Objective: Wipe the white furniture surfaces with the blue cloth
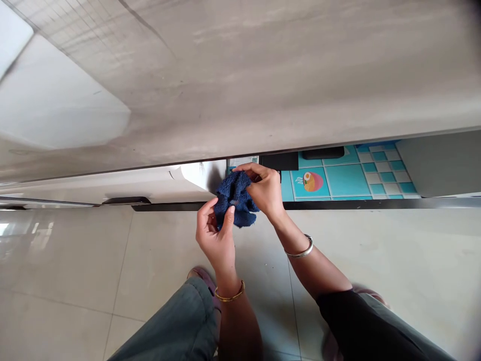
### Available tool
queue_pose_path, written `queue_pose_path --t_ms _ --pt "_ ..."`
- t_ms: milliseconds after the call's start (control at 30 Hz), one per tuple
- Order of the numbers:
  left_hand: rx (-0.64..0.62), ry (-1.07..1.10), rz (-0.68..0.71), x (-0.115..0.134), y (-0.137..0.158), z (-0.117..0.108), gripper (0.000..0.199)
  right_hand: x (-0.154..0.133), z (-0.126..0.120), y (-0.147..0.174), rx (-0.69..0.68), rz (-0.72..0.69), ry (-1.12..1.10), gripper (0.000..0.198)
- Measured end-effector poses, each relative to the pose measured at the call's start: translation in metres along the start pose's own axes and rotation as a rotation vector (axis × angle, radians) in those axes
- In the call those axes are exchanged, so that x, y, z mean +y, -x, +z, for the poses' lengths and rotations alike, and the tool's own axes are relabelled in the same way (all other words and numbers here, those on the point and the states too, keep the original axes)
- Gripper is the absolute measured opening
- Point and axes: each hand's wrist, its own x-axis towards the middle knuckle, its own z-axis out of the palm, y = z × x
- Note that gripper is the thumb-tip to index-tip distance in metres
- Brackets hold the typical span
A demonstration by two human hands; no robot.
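Observation:
A crumpled dark blue cloth [237, 193], fuzzy like a towel, is held up between both hands in front of the opened cabinet or drawer below the counter. My left hand [218, 233] grips its lower left side, thumb on the near face and fingers spread around the edge. At the upper right of the cloth, my right hand [266, 190] pinches it between thumb and fingers. Folds bunch toward the middle, and a small greyish spot shows near my left thumb. The cloth's far side is hidden.
A greyish-beige countertop [270, 75] spans the top. Under its edge, the open compartment has a turquoise liner [347, 179] and black items [280, 161] inside. A white panel [180, 180] with a dark handle [127, 200] stands left. Tiled floor [75, 260] lies below, with my feet on it.

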Motion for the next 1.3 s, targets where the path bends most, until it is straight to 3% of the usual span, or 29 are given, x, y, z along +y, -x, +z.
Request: queue_pose_path --t_ms 100,200,400,600,700,1000,1300 --pt "0.160 -0.011 0.201 0.006 0.001 0.006 0.019 0.004 0.010 0.003 -0.047 0.034 -0.321 0.046" --pt "0.137 -0.014 0.354 0.013 -0.004 0.016 0.008 0.003 0.028 0.004 0.025 -0.006 -0.492 0.043" --pt "0.163 -0.096 0.437 0.019 -0.010 0.030 0.008 -0.010 0.068 -0.007 0.064 0.036 -0.662 0.036" --pt "0.204 -0.116 0.433 0.013 -0.009 0.025 0.007 -0.012 0.083 -0.007 0.169 -0.076 -0.579 0.028" --pt "0.193 -0.096 0.429 0.012 -0.010 0.023 0.008 -0.007 0.085 -0.003 0.134 -0.117 -0.490 0.026" --pt "0.157 -0.030 0.381 0.013 -0.010 0.014 0.007 -0.009 0.090 -0.002 0.161 -0.023 -0.161 0.039" --pt "0.122 0.029 0.350 0.021 -0.004 0.017 0.010 -0.013 0.089 0.001 0.142 -0.192 -0.390 0.032"
